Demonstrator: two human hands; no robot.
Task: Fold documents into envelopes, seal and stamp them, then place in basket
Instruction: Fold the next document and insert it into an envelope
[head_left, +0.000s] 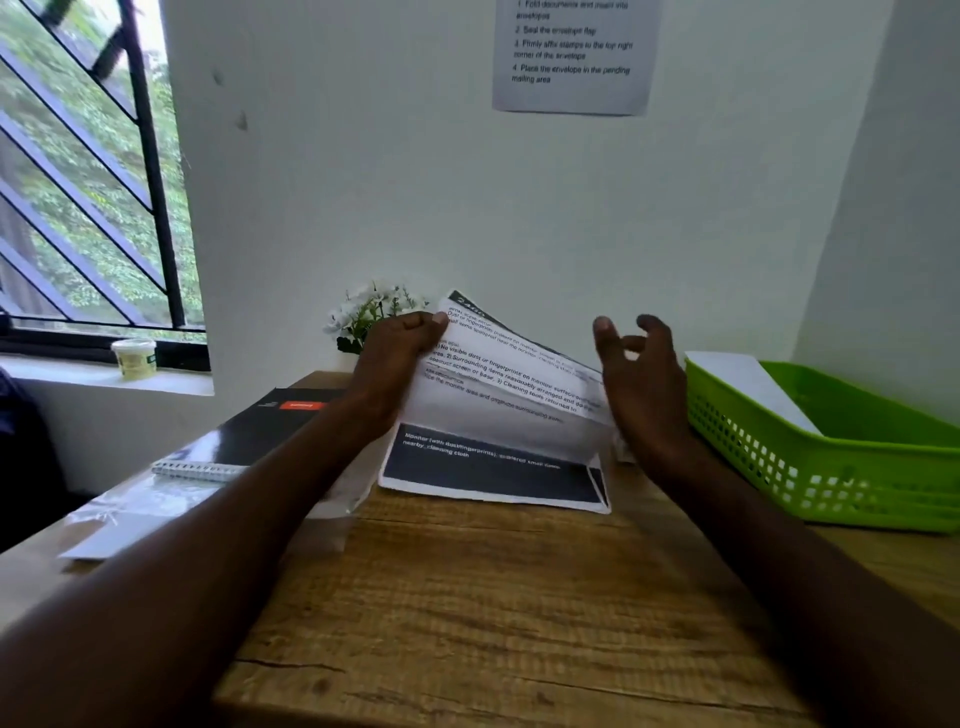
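Wooden worktop (519, 597), grain running across, carries a printed sheet (498, 415). Sheet is part-folded: its near edge with the dark band lies flat on the wood, the far half is lifted and curls back over it. Left grip (400, 358) pinches the raised far-left edge of the sheet, thumb on top, fingers curled behind. Right grip (644, 374) is held up just right of the sheet, fingers loosely spread and bent, holding nothing; contact with the paper edge cannot be told. Right of the right grip, a green basket (841, 467) with a white envelope (753, 389) leaning inside it. Left of the left grip, a black notebook (260, 436) with spiral binding, and nearer, a clear plastic sleeve (135, 519). Beyond the left grip, white flowers (369, 312) against the wall. Pale tub (135, 357) on the window sill, far left. Printed notice (571, 52) on the wall above.
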